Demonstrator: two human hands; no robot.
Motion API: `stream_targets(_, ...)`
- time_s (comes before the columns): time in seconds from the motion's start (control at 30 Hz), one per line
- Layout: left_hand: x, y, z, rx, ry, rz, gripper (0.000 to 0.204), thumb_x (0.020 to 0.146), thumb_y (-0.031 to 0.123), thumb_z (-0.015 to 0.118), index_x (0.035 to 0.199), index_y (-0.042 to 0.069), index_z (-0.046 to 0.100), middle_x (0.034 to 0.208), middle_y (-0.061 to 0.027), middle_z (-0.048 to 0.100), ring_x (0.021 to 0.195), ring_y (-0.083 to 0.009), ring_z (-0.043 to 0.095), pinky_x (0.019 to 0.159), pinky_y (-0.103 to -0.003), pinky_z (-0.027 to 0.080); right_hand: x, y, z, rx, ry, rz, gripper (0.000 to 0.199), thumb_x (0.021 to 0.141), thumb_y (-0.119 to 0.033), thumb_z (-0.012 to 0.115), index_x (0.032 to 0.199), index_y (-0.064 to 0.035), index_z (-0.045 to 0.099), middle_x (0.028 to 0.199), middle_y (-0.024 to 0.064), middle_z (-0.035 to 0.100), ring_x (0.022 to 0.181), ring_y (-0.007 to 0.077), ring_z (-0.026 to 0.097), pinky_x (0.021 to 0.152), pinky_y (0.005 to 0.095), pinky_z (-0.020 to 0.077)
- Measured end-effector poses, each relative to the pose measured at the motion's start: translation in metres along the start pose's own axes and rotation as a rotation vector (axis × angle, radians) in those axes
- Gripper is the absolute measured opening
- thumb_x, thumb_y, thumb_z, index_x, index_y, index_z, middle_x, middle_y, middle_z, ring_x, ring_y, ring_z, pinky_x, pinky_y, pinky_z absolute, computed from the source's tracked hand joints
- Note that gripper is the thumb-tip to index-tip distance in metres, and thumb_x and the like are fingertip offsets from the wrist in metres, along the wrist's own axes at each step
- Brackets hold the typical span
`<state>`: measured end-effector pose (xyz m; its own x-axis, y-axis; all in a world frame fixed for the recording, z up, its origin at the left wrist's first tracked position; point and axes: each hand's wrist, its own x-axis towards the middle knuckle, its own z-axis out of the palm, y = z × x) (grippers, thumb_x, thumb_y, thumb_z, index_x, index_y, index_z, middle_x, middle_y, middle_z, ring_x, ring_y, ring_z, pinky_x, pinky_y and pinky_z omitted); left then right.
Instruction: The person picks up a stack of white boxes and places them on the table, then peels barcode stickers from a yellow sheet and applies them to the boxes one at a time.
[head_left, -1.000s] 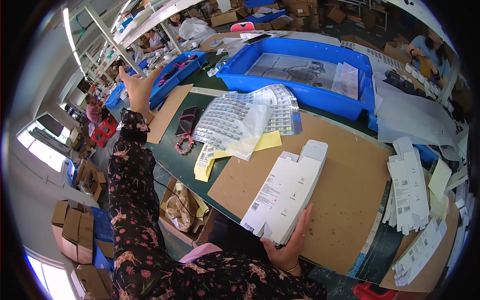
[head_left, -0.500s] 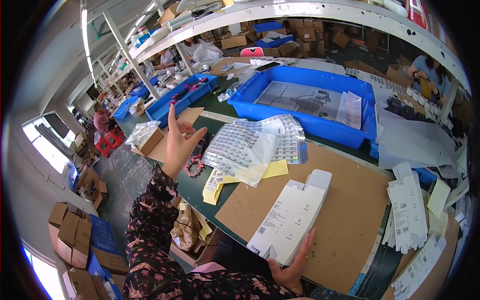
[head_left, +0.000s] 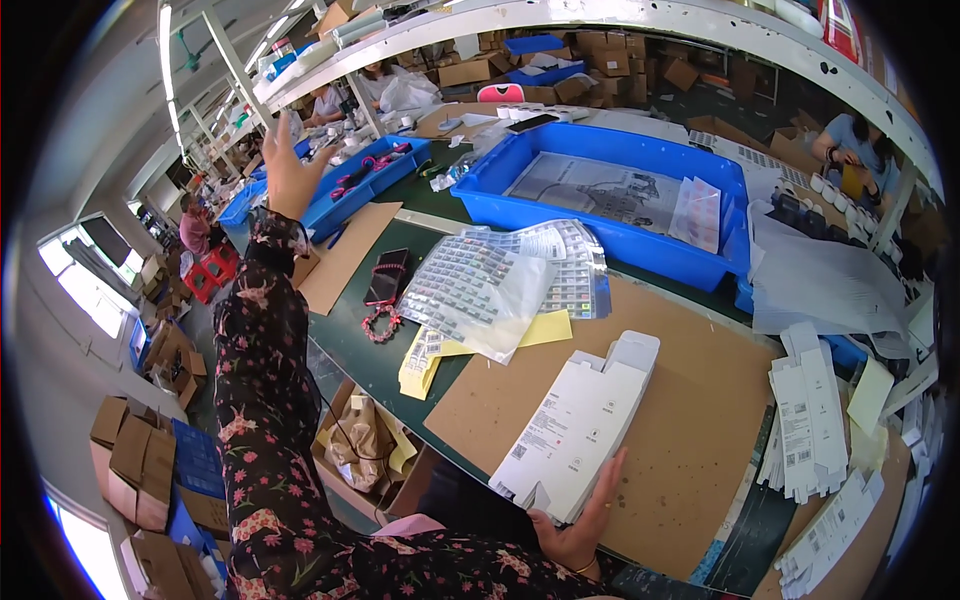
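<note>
My left hand (head_left: 291, 172) is raised at the far left with fingers stretched apart, holding nothing. It appears beside the long blue tray (head_left: 345, 205), where dark and pink-handled tools lie. My right hand (head_left: 582, 528) grips the near end of a stack of flat white cartons (head_left: 575, 425), its thumb and fingers on opposite sides. The cartons rest on a brown board (head_left: 690, 440). Beyond them lie clear sheets of small labels (head_left: 480, 285) over yellow label strips (head_left: 545, 334). A phone (head_left: 387, 276) and a beaded bracelet (head_left: 381, 324) are left of the sheets.
A large blue bin (head_left: 600, 185) with printed papers and clear bags stands at the back. More flat white cartons (head_left: 806, 420) are piled at the right. Below the table's left edge sits an open cardboard box (head_left: 360, 445). A white shelf beam (head_left: 560, 22) crosses overhead.
My left hand has moved up and left, away from the label sheets, and its fingers have spread. The phone now shows fully. My right hand stays on the white cartons.
</note>
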<state>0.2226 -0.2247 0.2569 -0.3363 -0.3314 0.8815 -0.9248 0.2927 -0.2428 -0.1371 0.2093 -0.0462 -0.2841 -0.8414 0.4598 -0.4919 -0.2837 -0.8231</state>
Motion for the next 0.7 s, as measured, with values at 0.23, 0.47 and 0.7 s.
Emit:
stream_targets(0.23, -0.122, 0.139, -0.057, -0.917, -0.718, -0.478, 0.056, 0.092, 0.023, 0.082, 0.141, 0.004, 0.062, 0.128, -0.0092, 0.071, 0.108, -0.0178, 0.068, 0.094, -0.033, 0.056, -0.006, 0.002, -0.004, -0.03, 0.019, 0.015, 0.117, 0.088, -0.064, 0.074, 0.161, 0.008, 0.017, 0.166, 0.0397, 0.015, 0.154, 0.0544, 0.022, 0.123, 0.0566, 0.0245)
stream_targets(0.47, -0.254, 0.301, -0.114, -1.535, -0.973, -0.611, 0.079, 0.1, -0.002, 0.063, 0.165, 0.001, 0.02, 0.169, -0.0168, 0.03, 0.157, -0.0248, 0.027, 0.127, -0.041, 0.024, -0.001, 0.002, -0.001, -0.018, 0.004, 0.005, 0.116, 0.091, -0.065, 0.069, 0.161, 0.0097, 0.015, 0.165, 0.0412, 0.013, 0.155, 0.0543, 0.02, 0.124, 0.0566, 0.0234)
stream_targets(0.7, -0.272, 0.341, -0.12, -1.731, -1.002, -0.739, 0.081, 0.103, 0.004, 0.061, 0.166, -0.003, 0.01, 0.171, -0.0204, 0.022, 0.158, -0.0253, 0.022, 0.127, -0.037, 0.02, 0.005, 0.01, 0.004, 0.0, -0.01, -0.004, 0.116, 0.094, -0.067, 0.064, 0.161, 0.0116, 0.011, 0.166, 0.0415, 0.011, 0.156, 0.0534, 0.018, 0.124, 0.0557, 0.0228)
